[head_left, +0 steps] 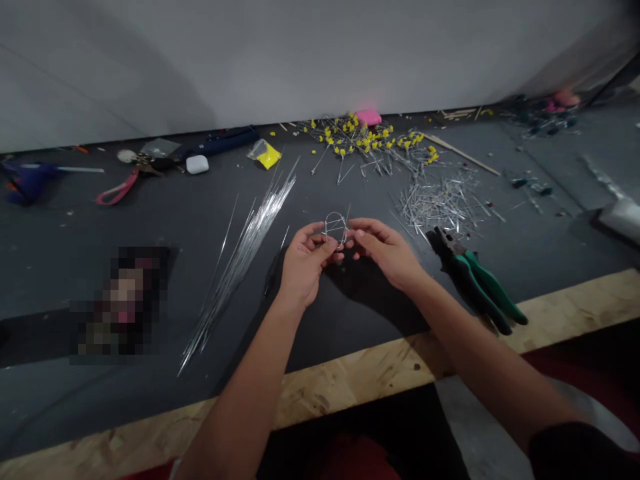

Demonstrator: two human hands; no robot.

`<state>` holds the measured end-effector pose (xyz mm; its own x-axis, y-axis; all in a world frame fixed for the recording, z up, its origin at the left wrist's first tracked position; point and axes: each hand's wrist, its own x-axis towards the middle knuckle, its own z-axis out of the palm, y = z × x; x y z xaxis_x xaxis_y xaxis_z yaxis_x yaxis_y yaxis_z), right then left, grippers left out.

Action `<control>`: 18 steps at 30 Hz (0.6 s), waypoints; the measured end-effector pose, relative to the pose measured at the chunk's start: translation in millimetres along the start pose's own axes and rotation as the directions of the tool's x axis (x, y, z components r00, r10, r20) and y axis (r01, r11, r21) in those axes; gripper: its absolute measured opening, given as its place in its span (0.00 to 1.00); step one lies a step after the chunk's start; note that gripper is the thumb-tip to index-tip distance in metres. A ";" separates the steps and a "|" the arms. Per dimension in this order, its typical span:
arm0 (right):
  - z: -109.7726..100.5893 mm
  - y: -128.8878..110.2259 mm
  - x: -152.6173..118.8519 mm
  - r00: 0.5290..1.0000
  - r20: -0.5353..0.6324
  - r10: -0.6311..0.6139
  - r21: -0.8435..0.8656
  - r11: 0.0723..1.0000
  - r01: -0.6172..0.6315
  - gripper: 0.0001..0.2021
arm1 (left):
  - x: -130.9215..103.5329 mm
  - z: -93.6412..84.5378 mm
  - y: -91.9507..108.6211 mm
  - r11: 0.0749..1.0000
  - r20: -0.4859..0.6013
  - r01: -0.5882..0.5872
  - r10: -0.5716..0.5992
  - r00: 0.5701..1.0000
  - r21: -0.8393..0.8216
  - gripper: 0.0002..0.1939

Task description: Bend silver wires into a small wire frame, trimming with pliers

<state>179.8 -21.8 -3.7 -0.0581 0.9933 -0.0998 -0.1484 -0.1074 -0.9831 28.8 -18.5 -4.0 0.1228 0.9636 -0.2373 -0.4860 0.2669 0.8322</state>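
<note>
Between my two hands, raised over the dark tabletop, is a small round frame of thin silvery wire (335,223) with wires crossing inside its ring. My left hand (306,260) pinches its lower left side between thumb and fingers. At the right edge of the ring, the fingertips of my right hand (384,248) close on the wire. A loose wire end sticks up near those right fingertips. Left of my hands lies a bundle of long straight wires (245,257). To the right rest pliers with green and black handles (480,283).
A heap of short cut wires (437,203) lies beyond the pliers. Behind it are yellow-tipped wire pieces (370,139), a pink lump (369,117) and a yellow packet (266,155). Keys (150,163) and a white case (197,165) sit back left. A wooden edge (330,387) runs along the front.
</note>
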 end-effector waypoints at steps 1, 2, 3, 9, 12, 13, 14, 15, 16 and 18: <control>1.4 0.3 -0.4 0.999 0.021 0.027 0.000 1.000 -0.027 0.13 | 0.0 0.2 -0.4 1.000 -0.012 -0.010 0.010 1.000 0.002 0.22; 2.8 0.7 -0.9 0.998 0.038 0.040 -0.003 0.999 -0.040 0.14 | -0.2 0.6 -0.8 1.000 -0.022 -0.018 0.018 1.000 0.006 0.23; 3.9 1.3 -1.3 0.998 0.050 0.043 -0.006 0.999 -0.042 0.14 | -0.5 1.1 -1.3 1.000 -0.028 -0.021 0.022 0.999 0.013 0.23; 7.2 3.0 -2.2 1.000 0.001 0.031 -0.046 0.998 -0.031 0.09 | -1.6 1.4 -5.3 0.981 0.020 -0.088 0.085 0.996 0.172 0.22; 8.2 1.1 -2.3 0.999 -0.021 0.028 -0.083 0.996 -0.030 0.10 | -1.4 0.4 -6.0 0.944 0.004 -0.164 0.170 0.985 0.285 0.23; 8.4 0.3 -2.3 0.999 -0.029 0.030 -0.089 0.995 -0.033 0.10 | -1.5 0.2 -6.0 0.934 -0.002 -0.183 0.193 0.981 0.307 0.22; 8.5 -0.3 -2.3 0.999 -0.036 0.033 -0.095 0.995 -0.036 0.10 | -1.6 0.1 -5.9 0.927 -0.006 -0.197 0.210 0.978 0.319 0.21; 8.6 -0.8 -2.2 0.999 -0.039 0.036 -0.103 0.994 -0.040 0.10 | -1.6 0.0 -5.8 0.923 -0.006 -0.207 0.221 0.975 0.323 0.20; 8.5 -1.1 -2.2 0.999 -0.038 0.038 -0.112 0.993 -0.042 0.10 | -1.7 -0.1 -5.7 0.923 -0.003 -0.212 0.225 0.974 0.322 0.18; 8.2 -1.0 -2.2 0.999 -0.028 0.037 -0.121 0.992 -0.040 0.09 | -1.4 -0.4 -5.6 0.927 -0.002 -0.209 0.220 0.975 0.311 0.15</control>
<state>171.9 -24.2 -1.3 -0.0355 0.9894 -0.1407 -0.0250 -0.1416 -0.9896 31.0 -21.4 -8.6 0.0114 0.9987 -0.0492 -0.2076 0.0505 0.9769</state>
